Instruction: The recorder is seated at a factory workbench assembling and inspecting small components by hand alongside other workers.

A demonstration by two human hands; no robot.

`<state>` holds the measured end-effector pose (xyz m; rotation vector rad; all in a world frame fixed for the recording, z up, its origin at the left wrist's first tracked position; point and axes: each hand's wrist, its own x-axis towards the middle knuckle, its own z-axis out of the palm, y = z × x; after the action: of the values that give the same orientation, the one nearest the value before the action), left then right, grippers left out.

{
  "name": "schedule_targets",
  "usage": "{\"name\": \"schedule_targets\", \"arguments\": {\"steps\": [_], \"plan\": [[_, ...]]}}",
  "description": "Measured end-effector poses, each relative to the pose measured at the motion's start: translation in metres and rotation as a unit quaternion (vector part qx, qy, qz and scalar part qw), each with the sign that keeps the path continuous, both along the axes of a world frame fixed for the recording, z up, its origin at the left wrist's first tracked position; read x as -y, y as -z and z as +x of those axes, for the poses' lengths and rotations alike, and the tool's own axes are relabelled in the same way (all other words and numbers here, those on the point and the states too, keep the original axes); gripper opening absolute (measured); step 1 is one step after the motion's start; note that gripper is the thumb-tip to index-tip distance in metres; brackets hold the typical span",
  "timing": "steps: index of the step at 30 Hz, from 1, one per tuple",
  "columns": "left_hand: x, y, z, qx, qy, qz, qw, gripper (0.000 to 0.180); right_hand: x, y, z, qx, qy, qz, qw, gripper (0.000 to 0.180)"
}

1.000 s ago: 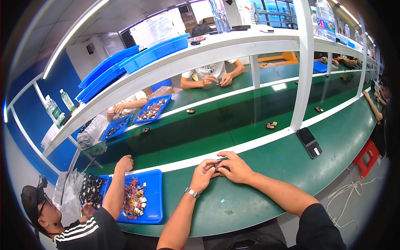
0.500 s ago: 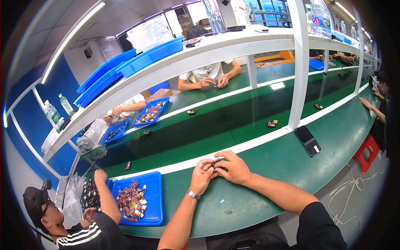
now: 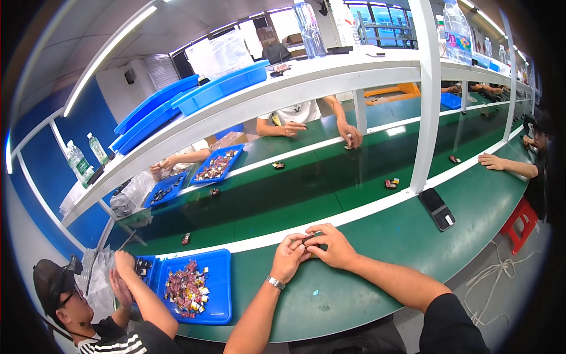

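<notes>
The table (image 3: 377,283) is deep green with a white strip along its far edge, and the small part (image 3: 308,239) pinched between the hands is dark. The tray (image 3: 219,295) at the left is bright blue and holds a mixed heap of red, pink, yellow and black pieces (image 3: 186,288), while the phone (image 3: 437,209) on the table is black. The shelf (image 3: 330,82) overhead is white and carries 2 blue bins (image 3: 221,88); the stool (image 3: 519,215) at the right is red, and the co-worker's sleeve (image 3: 127,342) is black with white stripes.
</notes>
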<state>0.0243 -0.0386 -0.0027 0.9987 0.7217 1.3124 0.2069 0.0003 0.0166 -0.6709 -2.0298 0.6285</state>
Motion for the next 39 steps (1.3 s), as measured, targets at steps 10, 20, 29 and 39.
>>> {"name": "schedule_targets", "arguments": {"steps": [10,20,29,39], "plan": [[0.002,0.003,0.002,-0.001,-0.038,0.013,0.999,0.022,0.009,-0.012,-0.003,-0.003,-0.003,0.042,0.999,0.019],[0.001,-0.002,0.008,0.006,-0.024,0.009,1.0,0.022,0.006,-0.004,-0.005,-0.027,0.032,0.061,0.997,0.018],[0.003,-0.003,0.007,-0.003,-0.083,-0.003,0.997,0.023,0.009,-0.006,-0.01,-0.005,0.006,0.032,0.999,0.02],[0.002,-0.003,0.006,-0.007,-0.057,-0.029,0.998,0.026,0.001,-0.01,-0.003,0.01,0.013,0.132,0.991,0.018]]}}
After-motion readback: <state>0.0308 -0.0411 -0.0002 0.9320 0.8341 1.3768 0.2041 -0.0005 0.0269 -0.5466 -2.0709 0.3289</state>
